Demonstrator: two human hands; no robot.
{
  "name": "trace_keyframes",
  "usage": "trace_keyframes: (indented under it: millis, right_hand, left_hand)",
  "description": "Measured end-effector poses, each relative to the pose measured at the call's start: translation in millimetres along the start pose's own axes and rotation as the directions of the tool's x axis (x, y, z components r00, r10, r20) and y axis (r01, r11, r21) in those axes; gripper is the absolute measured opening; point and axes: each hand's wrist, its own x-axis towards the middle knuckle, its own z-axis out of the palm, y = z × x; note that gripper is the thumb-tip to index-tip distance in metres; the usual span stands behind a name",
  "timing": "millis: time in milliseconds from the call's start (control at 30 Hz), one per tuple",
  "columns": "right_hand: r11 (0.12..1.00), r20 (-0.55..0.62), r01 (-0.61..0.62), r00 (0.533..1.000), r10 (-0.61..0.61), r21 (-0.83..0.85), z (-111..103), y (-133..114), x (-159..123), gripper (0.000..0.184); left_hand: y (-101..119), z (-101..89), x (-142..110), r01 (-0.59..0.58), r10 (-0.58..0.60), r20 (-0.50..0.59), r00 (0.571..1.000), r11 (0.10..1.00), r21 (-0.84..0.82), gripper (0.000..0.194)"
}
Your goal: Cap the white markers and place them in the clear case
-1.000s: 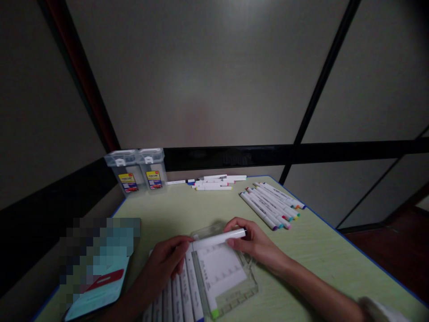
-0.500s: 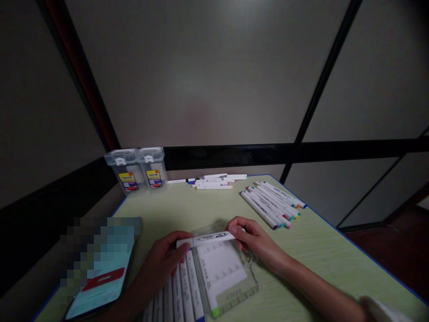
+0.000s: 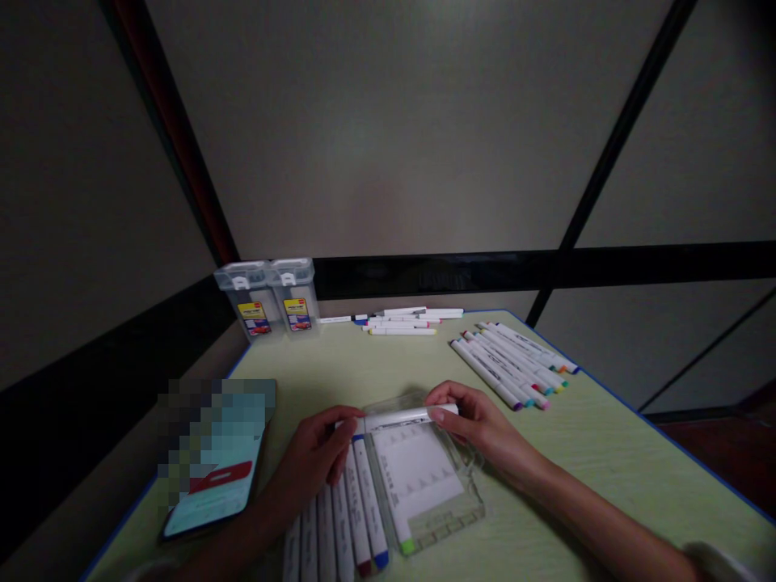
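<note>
A white marker [image 3: 397,419] is held level between my two hands. The fingers of my left hand [image 3: 324,453] pinch its left end, and those of my right hand [image 3: 470,416] close on its right end. Just under the marker lies a clear plastic case [image 3: 449,529] with a white printed card [image 3: 418,473] inside. One green-ended marker [image 3: 405,540] lies along the card's left side. A row of several white markers [image 3: 343,525] lies left of the case, partly hidden by my left hand; blue and dark red ends show.
A phone [image 3: 218,485] with a lit, partly blurred screen lies at left. Two clear lidded boxes [image 3: 297,303] stand at the back left. Loose white markers [image 3: 403,323] lie at the back, and another group of markers [image 3: 509,364] lies at right near the table's blue edge.
The whole view has shifted, so things appear further right and slightly higher. The marker has rolled a little between my fingers, and its printing now faces lower.
</note>
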Motion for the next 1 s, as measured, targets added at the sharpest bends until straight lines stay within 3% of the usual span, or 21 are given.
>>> trace_keyframes:
  millis: [167,400,733,1000]
  right_hand:
    - [1.0,-0.003,0.025,1.0,-0.025,-0.019,-0.1,-1.3,0.0,0.029]
    - [0.997,-0.004,-0.016,1.0,0.015,-0.069,1.0,-3.3,-0.8,0.035]
    - [0.998,-0.007,-0.052,0.999,0.051,-0.041,0.7,-2.2,-0.1,0.033]
    - [0.999,-0.013,-0.045,0.999,0.045,-0.029,0.9,-3.1,0.4,0.032]
  left_hand:
    - [-1.3,-0.6,-1.9,0.035,-0.035,-0.052,0.998,0.999,0.003,0.051]
    - [-3.1,-0.4,-1.3,0.052,-0.051,-0.034,0.998,0.998,0.025,0.054]
    - [-6.6,-3.4,3.3,-0.03,0.031,0.038,0.999,0.999,-0.035,0.037]
    - [-5.8,-3.6,3.5,-0.012,0.012,0.029,1.0,1.0,-0.004,0.03]
